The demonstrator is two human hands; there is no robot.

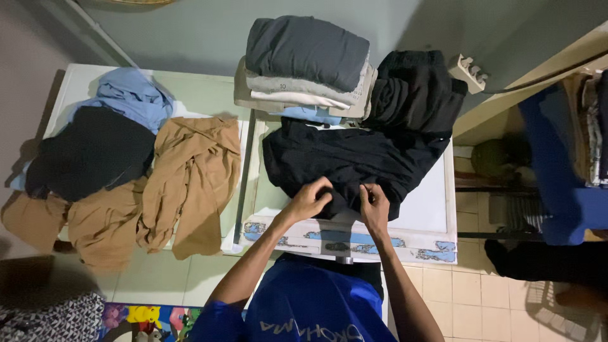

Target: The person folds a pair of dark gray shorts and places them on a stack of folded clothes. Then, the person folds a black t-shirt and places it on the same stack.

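Note:
A black garment [354, 158] lies spread on the white table [424, 209] in front of me. My left hand [310, 199] pinches its near edge, and my right hand [375, 206] grips the same edge a little to the right. Behind the garment stands a stack of folded clothes [307, 63], dark grey on top with lighter grey, cream and blue pieces beneath. A second black garment [411, 88] lies crumpled beside the stack at the right.
On the other table at the left lies a heap of unfolded clothes: tan cloth [190, 177], a black piece [95, 152] and a light blue piece [136, 95]. A power strip [470, 73] sits at the back right. Blue fabric [557, 177] hangs at the far right above tiled floor.

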